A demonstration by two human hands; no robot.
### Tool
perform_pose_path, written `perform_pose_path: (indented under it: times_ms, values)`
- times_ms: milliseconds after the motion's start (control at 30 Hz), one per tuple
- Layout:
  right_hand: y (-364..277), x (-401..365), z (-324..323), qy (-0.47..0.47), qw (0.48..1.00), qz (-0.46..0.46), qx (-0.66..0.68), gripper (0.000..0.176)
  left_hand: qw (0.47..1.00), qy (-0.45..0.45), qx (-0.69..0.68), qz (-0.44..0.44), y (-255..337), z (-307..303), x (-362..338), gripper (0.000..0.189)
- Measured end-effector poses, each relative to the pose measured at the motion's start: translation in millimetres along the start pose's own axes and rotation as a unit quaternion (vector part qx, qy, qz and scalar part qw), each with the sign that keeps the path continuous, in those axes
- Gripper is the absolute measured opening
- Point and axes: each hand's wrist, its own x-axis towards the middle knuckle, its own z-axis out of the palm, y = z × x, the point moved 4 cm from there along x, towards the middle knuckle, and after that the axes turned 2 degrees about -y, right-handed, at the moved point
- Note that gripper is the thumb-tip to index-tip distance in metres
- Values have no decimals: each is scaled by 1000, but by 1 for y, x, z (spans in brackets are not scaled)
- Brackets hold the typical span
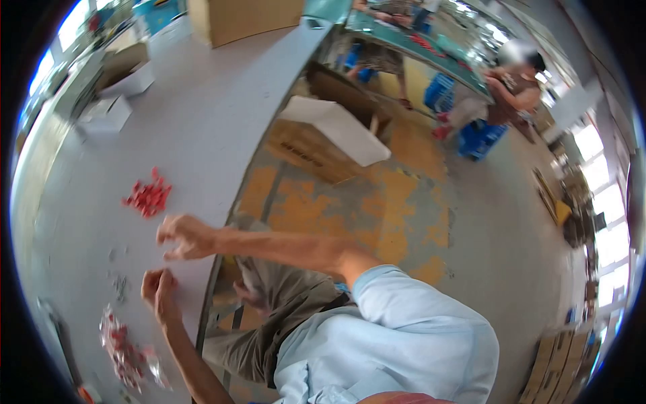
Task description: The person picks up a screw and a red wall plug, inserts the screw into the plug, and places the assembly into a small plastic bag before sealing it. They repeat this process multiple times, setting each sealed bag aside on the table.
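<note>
My right hand hovers over the grey table, thumb and fingers apart with a gap between them. Nothing shows in it. Just beyond it lies a loose pile of small red pieces. My left hand is closed near the table edge, fingers curled together; what they hold, if anything, is hidden. Close by it are several small silvery parts. Clear plastic bags with red pieces lie on the table beside my left forearm.
A white box and a large cardboard box stand on the table. An open carton is on the floor beside the table. Another person sits on blue crates at a green-topped table.
</note>
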Motion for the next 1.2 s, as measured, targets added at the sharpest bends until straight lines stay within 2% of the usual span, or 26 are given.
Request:
perform_pose_path:
  times_ms: [33,67,100,167,267,333,467,567,667,733,833,967,1033,1067,1133,1167,1200]
  values:
    - [3,-5,-5,72,994,-84,-16,25,1000,11,6,-17,5,3,-2,12]
    - [7,-8,-2,123,984,-131,7,21,998,54,31,-18,14,7,-9,12]
    - [-3,-11,-2,94,994,-50,26,13,998,39,43,-7,13,3,-10,12]
    - [-15,-18,5,46,997,20,54,6,996,65,60,10,25,10,-14,11]
    - [-8,-26,29,-33,973,181,141,14,994,91,57,-6,9,1,-9,11]
    - [-10,-25,28,-39,966,199,162,17,995,97,-13,-14,19,13,-9,9]
    - [-9,-21,43,-54,962,196,185,19,995,93,-31,18,14,10,-7,10]
    - [-4,-17,49,-58,952,206,219,17,995,86,-25,35,12,10,-6,12]
    - [0,-15,52,-52,948,201,239,15,994,93,30,40,10,11,-5,13]
    - [2,-13,52,-46,947,209,238,14,990,97,65,73,13,12,-6,11]
    - [4,-12,51,-43,940,213,261,14,992,90,52,75,15,13,-5,10]
    - [6,-9,49,-43,938,203,278,12,996,49,-54,46,17,11,-4,8]
    - [5,-8,48,-24,966,170,196,7,986,39,-159,14,15,10,-3,8]
    - [3,-9,50,-28,965,168,198,7,986,43,-158,15,13,9,-3,8]
    - [-12,-9,49,25,998,59,28,4,983,96,-157,18,12,4,-3,7]
    - [-16,-10,53,20,998,56,32,4,982,102,-156,20,13,6,-4,7]
    - [-24,-10,54,26,999,25,17,4,987,143,-21,76,20,8,-7,8]
